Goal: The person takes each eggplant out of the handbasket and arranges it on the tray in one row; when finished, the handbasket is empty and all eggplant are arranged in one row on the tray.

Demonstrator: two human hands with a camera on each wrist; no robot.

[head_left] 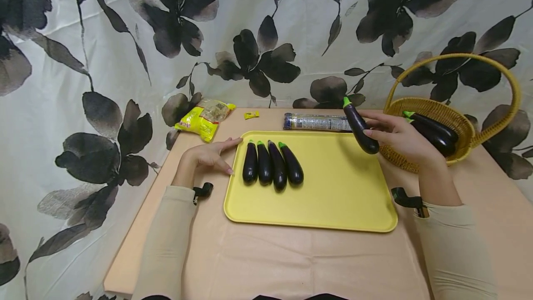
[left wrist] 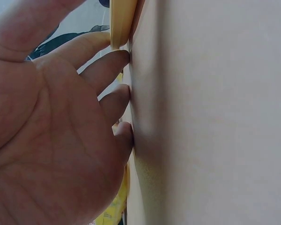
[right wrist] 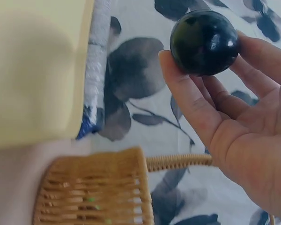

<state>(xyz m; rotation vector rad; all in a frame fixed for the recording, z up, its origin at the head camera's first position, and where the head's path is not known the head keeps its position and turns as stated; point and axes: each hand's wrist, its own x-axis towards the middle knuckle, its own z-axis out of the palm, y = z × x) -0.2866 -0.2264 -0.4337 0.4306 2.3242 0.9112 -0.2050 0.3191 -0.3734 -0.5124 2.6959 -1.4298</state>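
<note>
My right hand (head_left: 399,135) pinches a dark purple eggplant (head_left: 359,126) with a green stem, held above the tray's right end. In the right wrist view the rounded end of this eggplant (right wrist: 204,43) shows between thumb and fingers. Several more eggplants (head_left: 272,165) lie side by side on the left part of the yellow tray (head_left: 333,212). At the tray's left edge rests my left hand (head_left: 206,155), its fingers extended and touching the rim. The left wrist view shows the palm and fingers of the left hand (left wrist: 61,117) against the tray edge (left wrist: 121,23).
On the right stands a wicker basket (head_left: 416,105) with a tall handle and eggplants (head_left: 435,133) inside. Behind the tray lies a long shiny packet (head_left: 314,122). A yellow bag (head_left: 204,119) and a small yellow wrapper (head_left: 251,115) sit at the back left.
</note>
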